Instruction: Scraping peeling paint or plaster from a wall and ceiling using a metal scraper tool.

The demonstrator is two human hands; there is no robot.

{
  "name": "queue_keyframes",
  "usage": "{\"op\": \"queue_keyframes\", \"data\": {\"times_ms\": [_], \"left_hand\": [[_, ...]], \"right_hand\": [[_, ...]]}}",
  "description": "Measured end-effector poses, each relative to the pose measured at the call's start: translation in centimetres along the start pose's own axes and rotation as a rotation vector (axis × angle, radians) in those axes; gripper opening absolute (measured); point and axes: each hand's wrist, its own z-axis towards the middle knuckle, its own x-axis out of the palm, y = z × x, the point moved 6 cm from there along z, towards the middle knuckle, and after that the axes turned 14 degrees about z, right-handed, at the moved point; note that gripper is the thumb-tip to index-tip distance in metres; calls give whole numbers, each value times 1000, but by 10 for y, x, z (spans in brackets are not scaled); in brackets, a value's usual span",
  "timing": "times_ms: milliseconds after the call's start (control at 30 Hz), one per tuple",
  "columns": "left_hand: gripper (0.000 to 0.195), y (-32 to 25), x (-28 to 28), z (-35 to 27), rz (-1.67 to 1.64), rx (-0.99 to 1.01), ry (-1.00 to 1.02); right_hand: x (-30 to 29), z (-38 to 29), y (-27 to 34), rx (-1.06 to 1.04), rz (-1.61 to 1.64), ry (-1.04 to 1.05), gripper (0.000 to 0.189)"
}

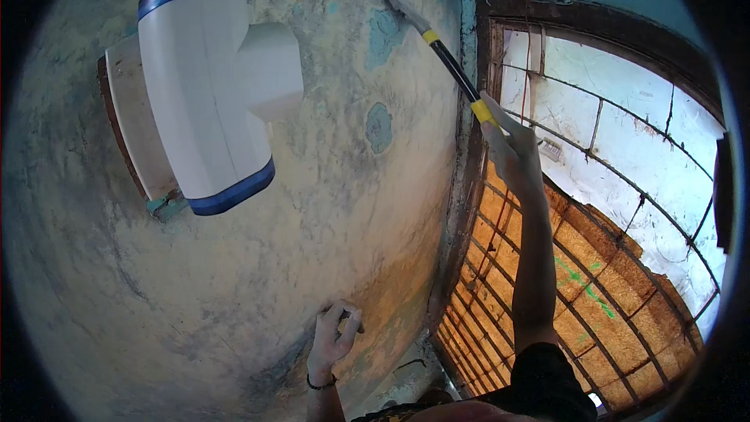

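My right hand [515, 149] grips the black and yellow handle of a long scraping tool [451, 61], its arm stretched high. The tool's metal blade is whitened with dust. Its tip lies over the plaster wall [328, 199], just above a flaked patch of blue paint [384, 38]; whether it touches cannot be told. Lower down, my left hand [335, 337] is raised close to the wall with its fingers curled. Dark spots show by those fingers, but it is unclear whether they hold anything. Both hands look dusty.
A white T-shaped fixture [205, 94] with blue ends juts out at upper left, before a pale board [137, 117]. At right, a dark-framed window has metal bars [592, 152] and an orange-brown panel [586, 299]. A thin cord [525, 6] hangs across it.
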Motion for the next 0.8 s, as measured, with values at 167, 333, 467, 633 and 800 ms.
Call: {"op": "queue_keyframes", "data": {"times_ms": [167, 333, 467, 633, 800], "left_hand": [[13, 1, 2, 1, 34, 24, 25], [12, -4, 0, 0, 52, 5, 2], [12, -5, 3, 3, 77, 23, -11], [13, 1, 4, -1, 89, 7, -53], [15, -5, 2, 0, 119, 26, -41]], "right_hand": [[7, 8, -2, -27, 83, 14, 48], [10, -3, -8, -23, 59, -18, 47], [15, 7, -10, -51, 93, -17, 47], [27, -9, -23, 27, 139, -18, 47], [49, 17, -6, -157, 65, -98, 47]]}}
